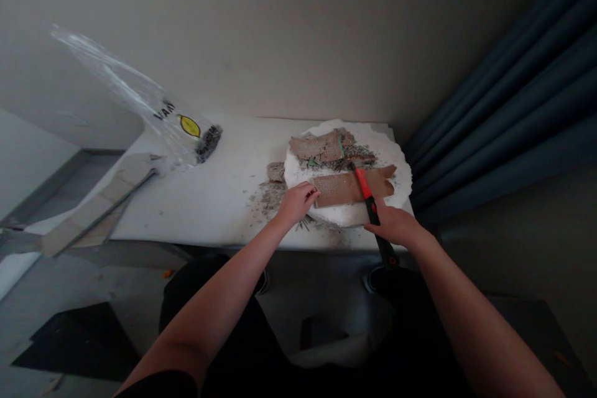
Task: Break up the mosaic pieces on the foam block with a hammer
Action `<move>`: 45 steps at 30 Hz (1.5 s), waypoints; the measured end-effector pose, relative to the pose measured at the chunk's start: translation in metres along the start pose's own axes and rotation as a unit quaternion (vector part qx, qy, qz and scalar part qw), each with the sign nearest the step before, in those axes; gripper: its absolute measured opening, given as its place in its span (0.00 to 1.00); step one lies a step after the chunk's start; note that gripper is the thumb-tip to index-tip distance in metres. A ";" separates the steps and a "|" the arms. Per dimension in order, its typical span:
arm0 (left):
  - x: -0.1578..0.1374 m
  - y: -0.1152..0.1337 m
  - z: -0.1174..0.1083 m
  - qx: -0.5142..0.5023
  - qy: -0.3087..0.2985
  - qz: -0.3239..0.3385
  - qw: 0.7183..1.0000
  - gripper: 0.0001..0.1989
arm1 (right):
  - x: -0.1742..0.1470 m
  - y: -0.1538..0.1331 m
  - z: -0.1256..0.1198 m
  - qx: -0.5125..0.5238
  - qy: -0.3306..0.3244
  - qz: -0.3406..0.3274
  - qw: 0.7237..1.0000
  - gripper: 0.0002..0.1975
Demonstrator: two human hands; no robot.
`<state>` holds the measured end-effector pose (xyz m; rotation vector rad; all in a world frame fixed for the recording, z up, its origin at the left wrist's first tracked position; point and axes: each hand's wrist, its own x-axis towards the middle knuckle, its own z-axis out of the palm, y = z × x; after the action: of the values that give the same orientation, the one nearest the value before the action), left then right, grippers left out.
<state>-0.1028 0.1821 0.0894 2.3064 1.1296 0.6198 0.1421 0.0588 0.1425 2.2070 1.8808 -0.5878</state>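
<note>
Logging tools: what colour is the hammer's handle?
Red and black hammer handle, gripped by right hand; head view.
</note>
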 end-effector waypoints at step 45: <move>0.001 -0.002 0.011 -0.002 0.020 0.037 0.999 0.13 | -0.101 -0.045 -0.005 0.359 0.122 -0.170 0.910 0.31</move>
<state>-0.0976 0.1814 0.0797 2.3508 1.0650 0.6985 0.0867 -0.0221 0.1938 2.4457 2.5117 -1.2983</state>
